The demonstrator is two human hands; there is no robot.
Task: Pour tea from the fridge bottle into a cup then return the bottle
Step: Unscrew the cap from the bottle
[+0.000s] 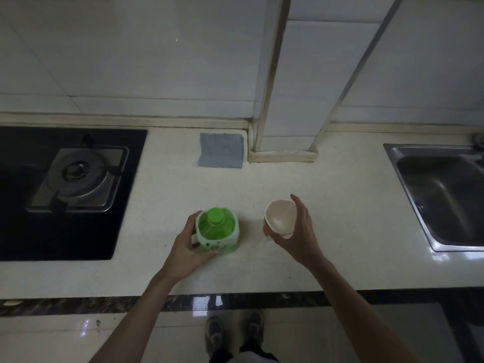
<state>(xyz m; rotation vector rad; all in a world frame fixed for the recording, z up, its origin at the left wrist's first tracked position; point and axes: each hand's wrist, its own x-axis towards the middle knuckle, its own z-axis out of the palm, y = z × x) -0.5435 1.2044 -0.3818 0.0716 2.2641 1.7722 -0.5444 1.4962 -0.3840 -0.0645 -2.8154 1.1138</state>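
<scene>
On the pale surface (pixel 327 205) between hob (pixel 65 184) and sink (pixel 440 195), the left hand (pixel 183 252) fingers (pixel 207 255) wrap the capped green bottle (pixel 217 230), which stands upright. Just right of the bottle, the right hand (pixel 296 231) fingers (pixel 298 203) curl around a tilted white cup (pixel 280 217). A grey cloth (pixel 221 150) lies behind the bottle, well apart, by the wall.

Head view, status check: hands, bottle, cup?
Left hand gripping green bottle, upright on counter, cap on. Right hand holding cup, looks empty. Nothing between them.
</scene>
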